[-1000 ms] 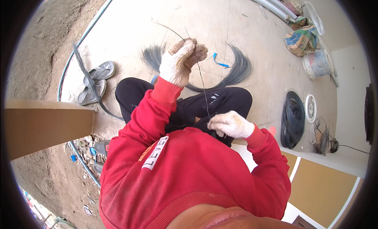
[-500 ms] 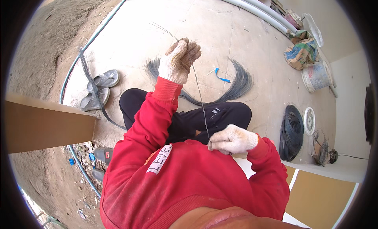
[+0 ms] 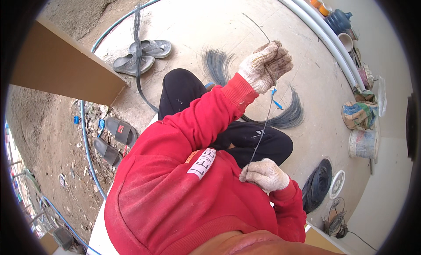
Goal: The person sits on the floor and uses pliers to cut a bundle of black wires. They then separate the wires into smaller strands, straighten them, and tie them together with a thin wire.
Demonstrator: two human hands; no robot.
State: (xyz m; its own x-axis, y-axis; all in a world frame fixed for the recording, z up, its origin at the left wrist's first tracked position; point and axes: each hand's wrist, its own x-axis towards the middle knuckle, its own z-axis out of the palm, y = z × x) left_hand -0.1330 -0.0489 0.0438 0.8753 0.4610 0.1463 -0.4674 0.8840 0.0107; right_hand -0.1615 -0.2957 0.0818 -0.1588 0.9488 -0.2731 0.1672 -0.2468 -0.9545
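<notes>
Both my hands wear off-white knit gloves. My left hand (image 3: 268, 66) is raised in front of me, fingers closed around thin dark wire (image 3: 264, 128) whose free ends stick out beyond the fingers. Lower and to the right, near my chest, my right hand (image 3: 265, 174) pinches the other end. Between the hands the wire runs nearly straight on a slant. A curved bundle of cut grey wires (image 3: 287, 118) lies on the floor beyond my crossed legs, partly hidden by my left arm. A blue strip (image 3: 275, 100) lies beside it.
Another wire bundle (image 3: 137, 44) lies across grey sandals (image 3: 136, 64). Slippers (image 3: 121, 131) and a blue hose (image 3: 90, 154) are at left, near a brown post (image 3: 66, 64). At right are a dark wire coil (image 3: 316, 185), a white disc (image 3: 337, 184), a bucket (image 3: 363, 143) and white pipes (image 3: 326, 33).
My view has turned, so the surroundings appear shifted. My left hand now sits farther right in view, and my right hand slightly lower. Both still hold the wire.
</notes>
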